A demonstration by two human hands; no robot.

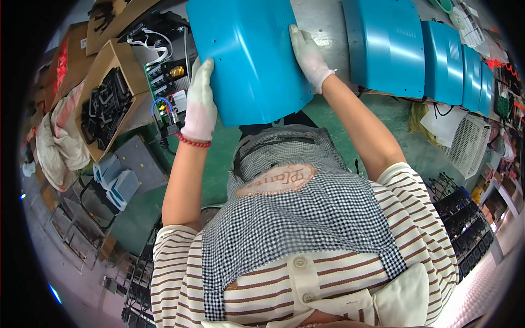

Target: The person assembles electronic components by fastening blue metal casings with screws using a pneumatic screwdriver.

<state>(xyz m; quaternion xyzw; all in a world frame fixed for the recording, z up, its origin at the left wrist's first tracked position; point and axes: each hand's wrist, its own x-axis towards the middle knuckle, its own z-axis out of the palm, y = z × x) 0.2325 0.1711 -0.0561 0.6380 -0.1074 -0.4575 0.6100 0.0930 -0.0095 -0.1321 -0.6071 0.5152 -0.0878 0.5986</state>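
A large bright-blue curved cover point(251, 60) is held between my two gloved hands in front of my apron. My left hand point(200, 104), in a white glove with a red bead bracelet at the wrist, presses along its left side with the fingers pointing up. On the opposite edge my right hand point(309, 59), also gloved, grips with its fingertips lying over the blue surface. Small holes show near the cover's edges. To the left of it sits an open electronic assembly point(169, 76) with a green board, a copper coil and loose wires.
Several similar blue covers point(385, 46) stand in a row at the right of the workbench point(322, 24). A cardboard box point(134, 71) of black parts is on the left, beside a pale sack point(63, 142). A white perforated basket point(469, 143) sits lower right.
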